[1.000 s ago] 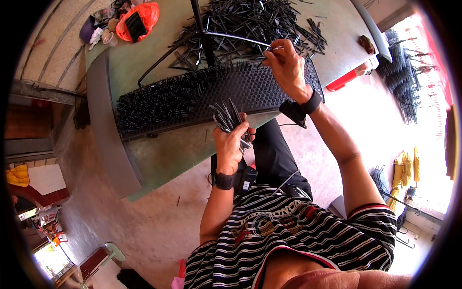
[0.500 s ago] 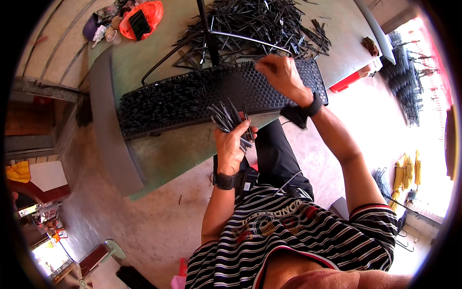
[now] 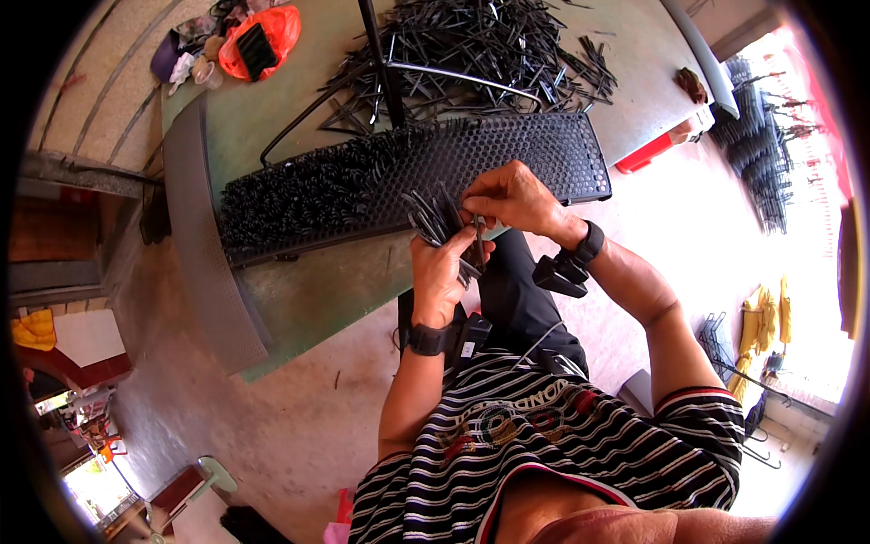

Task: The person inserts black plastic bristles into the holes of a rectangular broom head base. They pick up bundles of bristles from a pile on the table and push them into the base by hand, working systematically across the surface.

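Observation:
My left hand [image 3: 439,279] is closed around a bundle of thin black plastic strips [image 3: 430,218], which fan out above the thumb. Over the bundle's right side my right hand [image 3: 523,197] is bent in, its thumb and fingertips pinching a strip [image 3: 478,238] beside the left thumb. Just beyond both hands lies a long black perforated panel [image 3: 535,150] across the table. Curled black strips [image 3: 299,201] densely fill the left part of its holes, while the right part shows bare holes.
A heap of loose black strips [image 3: 462,50] covers the table [image 3: 299,313] behind the panel. A black metal stand [image 3: 382,77] rises between them. An orange plastic bag [image 3: 281,32] with a dark phone-like slab sits far left. A grey curved strip [image 3: 204,227] edges the table's left end.
My right hand has come down from above the bare holes toward me, to the strips in my left hand. My left hand has barely moved.

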A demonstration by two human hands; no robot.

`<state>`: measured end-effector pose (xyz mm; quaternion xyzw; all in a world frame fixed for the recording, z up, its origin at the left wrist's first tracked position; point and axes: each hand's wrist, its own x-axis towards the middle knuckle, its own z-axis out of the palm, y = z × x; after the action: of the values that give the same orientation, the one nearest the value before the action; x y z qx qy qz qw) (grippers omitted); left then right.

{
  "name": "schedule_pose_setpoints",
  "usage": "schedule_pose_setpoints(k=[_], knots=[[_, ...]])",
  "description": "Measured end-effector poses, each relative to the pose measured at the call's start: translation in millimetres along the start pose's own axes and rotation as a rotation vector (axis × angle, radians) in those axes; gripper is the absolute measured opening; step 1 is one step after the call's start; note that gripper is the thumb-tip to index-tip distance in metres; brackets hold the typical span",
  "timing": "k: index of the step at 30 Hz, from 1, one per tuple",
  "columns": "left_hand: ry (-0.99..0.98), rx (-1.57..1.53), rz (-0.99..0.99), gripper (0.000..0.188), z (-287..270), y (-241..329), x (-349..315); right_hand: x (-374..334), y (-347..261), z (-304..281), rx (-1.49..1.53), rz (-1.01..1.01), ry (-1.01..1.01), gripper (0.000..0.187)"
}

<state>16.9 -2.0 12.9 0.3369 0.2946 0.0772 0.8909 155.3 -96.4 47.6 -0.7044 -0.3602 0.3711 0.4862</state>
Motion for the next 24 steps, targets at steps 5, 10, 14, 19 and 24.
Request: schedule_pose_setpoints(k=[5, 10, 14, 19, 24], knots=[[-0.024, 0.02, -0.033, 0.022, -9, -5, 1, 11, -11, -18, 0.112, -0.134, 0.529, 0.012], [-0.104, -0.083, -0.086, 0.023, -11, -7, -2, 30, -9, -40, -0.303, -0.397, 0.78, 0.015], [-0.031, -0.088, -0.159, 0.024, -10, -3, -7, 39, 2, -47, -0.373, -0.433, 0.76, 0.013], [0.007, 0.004, -0.073, 0.021, -13, -5, -7, 48, 8, -50, -0.42, -0.464, 0.723, 0.012], [0.052, 0.062, -0.04, 0.019, -10, -2, -12, 56, 19, -54, -0.591, -0.496, 0.631, 0.01]])
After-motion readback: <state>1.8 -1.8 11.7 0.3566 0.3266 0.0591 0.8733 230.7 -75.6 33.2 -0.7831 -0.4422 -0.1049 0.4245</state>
